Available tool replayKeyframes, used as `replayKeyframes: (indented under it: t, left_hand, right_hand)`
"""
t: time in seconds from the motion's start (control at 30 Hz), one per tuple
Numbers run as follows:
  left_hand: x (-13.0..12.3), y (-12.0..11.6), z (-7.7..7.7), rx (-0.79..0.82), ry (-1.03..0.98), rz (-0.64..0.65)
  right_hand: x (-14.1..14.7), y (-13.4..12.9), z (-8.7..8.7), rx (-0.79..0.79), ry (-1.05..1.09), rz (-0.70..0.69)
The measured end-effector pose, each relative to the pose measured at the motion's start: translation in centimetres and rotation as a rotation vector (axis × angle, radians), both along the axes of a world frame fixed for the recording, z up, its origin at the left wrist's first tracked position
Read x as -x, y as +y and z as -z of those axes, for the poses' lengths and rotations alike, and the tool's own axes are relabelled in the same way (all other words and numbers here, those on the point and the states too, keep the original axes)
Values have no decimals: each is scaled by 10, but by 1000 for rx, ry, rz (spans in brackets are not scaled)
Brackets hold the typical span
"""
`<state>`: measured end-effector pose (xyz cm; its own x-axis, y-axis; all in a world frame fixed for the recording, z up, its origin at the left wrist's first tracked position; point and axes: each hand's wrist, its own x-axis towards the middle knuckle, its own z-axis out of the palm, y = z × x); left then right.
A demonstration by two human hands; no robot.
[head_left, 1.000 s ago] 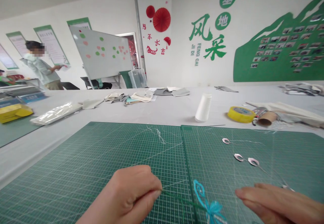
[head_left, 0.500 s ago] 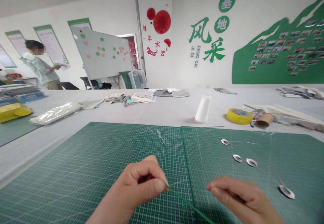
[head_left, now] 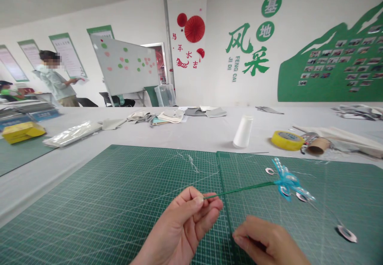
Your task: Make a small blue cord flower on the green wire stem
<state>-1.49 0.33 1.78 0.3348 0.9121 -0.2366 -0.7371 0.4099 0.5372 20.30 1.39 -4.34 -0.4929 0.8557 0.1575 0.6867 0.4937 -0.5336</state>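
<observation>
Left hand [head_left: 188, 222] has rolled palm-up, pinching green stem [head_left: 247, 188], right hand [head_left: 263, 236] curled

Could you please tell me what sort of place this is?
Probably a craft workshop: green cutting mats lie on the table, with a white cone, seemingly of thread, and fabric pieces beyond them.

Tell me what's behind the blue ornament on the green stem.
Behind the blue ornament, pale rings show, partly covered, on the green cutting mat. Whatever the ornament fully covers there can't be seen.
</observation>
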Motion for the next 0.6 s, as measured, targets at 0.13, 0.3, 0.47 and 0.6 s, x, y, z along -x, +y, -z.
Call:
replayKeyframes:
  t: [0.13,0.3,0.47,0.6]
  left_hand:
    - [-1,0,2,-42,45,-28]
    - [-6,-2,5,-49,103,-14]
    - [-12,-2,11,-101,125,-4]
    - [-15,-1,16,-140,149,-24]
  right_hand:
    - [-12,4,-4,-277,68,84]
    - [14,-7,-13,-64,530,194]
    - [59,-14,-14,340,907,156]
    - [63,-13,-12,317,852,175]
